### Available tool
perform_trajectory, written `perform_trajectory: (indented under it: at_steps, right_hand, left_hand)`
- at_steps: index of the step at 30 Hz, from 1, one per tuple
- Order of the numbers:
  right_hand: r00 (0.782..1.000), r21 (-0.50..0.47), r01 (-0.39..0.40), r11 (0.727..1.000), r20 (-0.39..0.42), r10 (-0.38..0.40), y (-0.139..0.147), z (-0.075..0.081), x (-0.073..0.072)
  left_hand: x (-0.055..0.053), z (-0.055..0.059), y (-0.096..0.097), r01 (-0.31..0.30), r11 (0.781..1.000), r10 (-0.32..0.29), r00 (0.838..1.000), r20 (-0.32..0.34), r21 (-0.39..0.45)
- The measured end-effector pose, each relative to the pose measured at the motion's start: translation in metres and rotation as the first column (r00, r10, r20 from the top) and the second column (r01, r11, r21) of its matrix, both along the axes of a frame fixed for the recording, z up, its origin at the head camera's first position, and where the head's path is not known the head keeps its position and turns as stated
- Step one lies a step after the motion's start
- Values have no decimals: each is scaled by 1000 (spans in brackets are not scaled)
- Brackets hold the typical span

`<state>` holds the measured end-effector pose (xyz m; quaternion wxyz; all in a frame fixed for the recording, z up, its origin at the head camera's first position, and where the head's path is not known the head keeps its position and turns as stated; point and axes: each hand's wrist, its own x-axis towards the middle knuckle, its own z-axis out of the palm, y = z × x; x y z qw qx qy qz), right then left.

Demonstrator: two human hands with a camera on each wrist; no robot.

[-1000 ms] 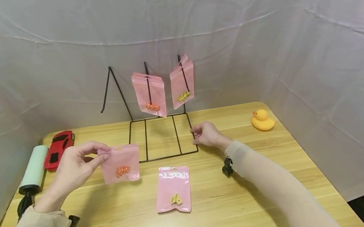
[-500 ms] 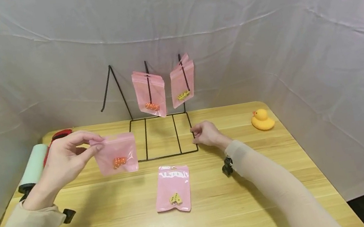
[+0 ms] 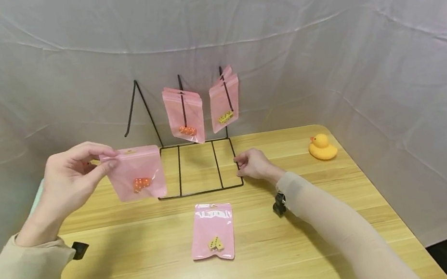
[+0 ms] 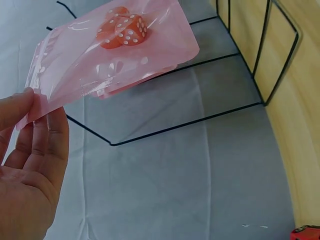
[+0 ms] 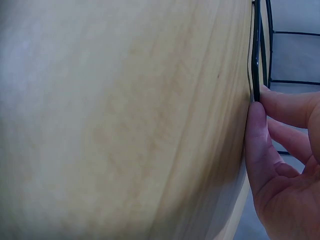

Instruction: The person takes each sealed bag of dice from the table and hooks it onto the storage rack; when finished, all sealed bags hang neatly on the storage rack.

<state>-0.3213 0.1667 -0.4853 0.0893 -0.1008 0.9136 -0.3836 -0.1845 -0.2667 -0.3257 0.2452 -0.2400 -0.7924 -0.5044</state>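
My left hand [image 3: 68, 183] pinches the top corner of a pink zip bag [image 3: 135, 165] with orange dice inside, held up in the air left of the black wire rack [image 3: 201, 192]. In the left wrist view the thumb and fingers grip the edge of that bag [image 4: 75, 75]. My right hand [image 3: 254, 164] pinches the right side of the rack's base, and the right wrist view has thumb and finger on the black wire [image 5: 256, 55]. Pink bags with orange dice [image 3: 175, 110] hang on the middle hook; pink bags with yellow dice [image 3: 221, 98] hang on the right one.
A pink bag with yellow dice [image 3: 211, 227] lies flat on the wooden table in front of the rack. The left hook [image 3: 130, 108] carries no bag. A yellow rubber duck [image 3: 322, 147] sits at the right. A red toy car [image 4: 306, 233] shows in the left wrist view.
My left hand has lifted the orange-dice bag upward and slightly left, and now covers the red car and most of the green cylinder. The right hand has stayed on the rack.
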Motion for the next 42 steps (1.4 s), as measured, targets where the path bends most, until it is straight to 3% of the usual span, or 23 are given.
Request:
perform_trajectory:
  at_steps: [7,12,17,26,42]
  right_hand:
    - [1000,-2,5,1000,7,-5,0,1,0]
    - [1000,-2,8,1000,6,-8,-1,1,0]
    - [1000,13,3,1000,-5,-3,0,0,1]
    - [1000,24,-1,1000,-2,1,-1,1,1]
    - [1000,5,7,1000,5,-7,-2,1,3]
  left_hand:
    - [-8,11,-4,-33,999,33,998,44,0]
    - [-13,14,-3,26,995,-33,997,75,93]
    - [-16,17,-3,49,991,-59,995,78,121]
    - [-23,17,-5,-52,998,49,994,95,25]
    - [-43,13,-3,-153,987,160,976,150,-59]
